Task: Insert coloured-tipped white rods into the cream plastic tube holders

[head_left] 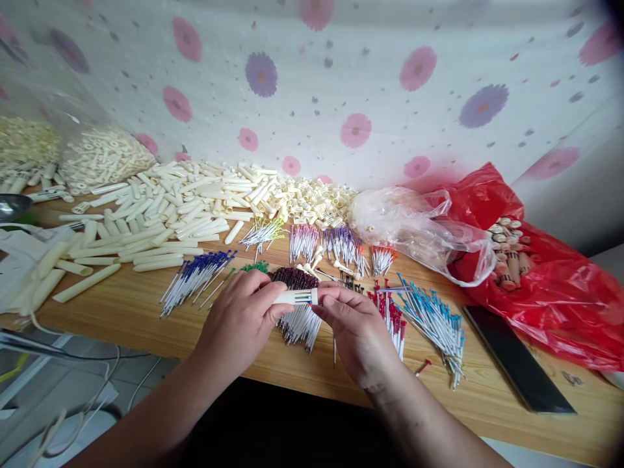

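Between my hands is a white multicolour pen barrel (288, 298), lying level, with slots near its right end. My left hand (241, 318) pinches its left part between thumb and fingers. At the slotted end my right hand (353, 325) has thumb and forefinger closed on the pen; small coloured parts show there. Below and behind the pen lies a bundle of dark maroon-tipped ink refills (299, 325). Blue-tipped refills (199, 273) lie to the left of my left hand. Red-tipped refills (390, 312) and light-blue-tipped refills (436, 318) lie right of my right hand.
White pen barrels (160, 201) are heaped at the back left, beside small slotted cream parts (316, 201). A clear bag (404, 221) and a red bag (556, 292) with pen parts occupy the right. A black flat slab (519, 361) lies near the front edge. Cables (97, 370) hang at left.
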`<state>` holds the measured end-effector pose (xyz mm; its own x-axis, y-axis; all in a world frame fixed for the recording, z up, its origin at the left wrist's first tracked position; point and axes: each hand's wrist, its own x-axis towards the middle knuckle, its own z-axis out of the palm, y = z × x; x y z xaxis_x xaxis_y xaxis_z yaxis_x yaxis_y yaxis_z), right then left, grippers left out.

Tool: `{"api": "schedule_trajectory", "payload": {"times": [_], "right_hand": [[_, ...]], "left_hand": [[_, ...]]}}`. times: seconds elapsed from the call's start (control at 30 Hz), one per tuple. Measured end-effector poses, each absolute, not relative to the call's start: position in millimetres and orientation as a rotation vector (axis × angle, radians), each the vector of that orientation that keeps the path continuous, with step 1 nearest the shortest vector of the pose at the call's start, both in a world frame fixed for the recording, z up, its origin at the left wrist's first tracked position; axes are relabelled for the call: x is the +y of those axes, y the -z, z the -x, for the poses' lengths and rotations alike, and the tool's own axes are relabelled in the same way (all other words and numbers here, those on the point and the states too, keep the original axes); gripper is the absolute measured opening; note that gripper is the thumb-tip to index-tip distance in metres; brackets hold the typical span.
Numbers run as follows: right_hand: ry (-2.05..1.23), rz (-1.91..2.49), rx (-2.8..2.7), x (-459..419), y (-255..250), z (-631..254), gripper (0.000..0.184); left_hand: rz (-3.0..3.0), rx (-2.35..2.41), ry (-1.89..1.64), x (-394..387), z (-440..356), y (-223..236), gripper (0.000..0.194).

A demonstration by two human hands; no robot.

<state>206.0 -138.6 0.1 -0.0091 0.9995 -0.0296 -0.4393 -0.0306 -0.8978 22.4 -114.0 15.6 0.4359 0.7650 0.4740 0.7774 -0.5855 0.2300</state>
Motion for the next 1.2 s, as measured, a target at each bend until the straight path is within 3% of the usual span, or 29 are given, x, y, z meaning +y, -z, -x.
{"api": "schedule_trajectory", "payload": {"times": [0.23,0.43,0.63,1.2], "right_hand": [[-0.763,1.077,-1.441,-121,12,-235,0.018],[-0.404,1.299,-2.011,-117,15,-240,0.018],[-0.352,1.333,-2.053,-118,16,-238,0.018],[-0.359,1.334,-2.038,-120,20,-240,0.017]], "left_hand": [[2.69,-2.136,1.112,-83,14,-5,0.035],[2.61,-2.313,0.442,-71,11,8,0.026],[2.579,-2.208,-0.003,-62,-6,22,0.022],[2.54,-2.25,-0.083,-58,-6,24,0.024]]}}
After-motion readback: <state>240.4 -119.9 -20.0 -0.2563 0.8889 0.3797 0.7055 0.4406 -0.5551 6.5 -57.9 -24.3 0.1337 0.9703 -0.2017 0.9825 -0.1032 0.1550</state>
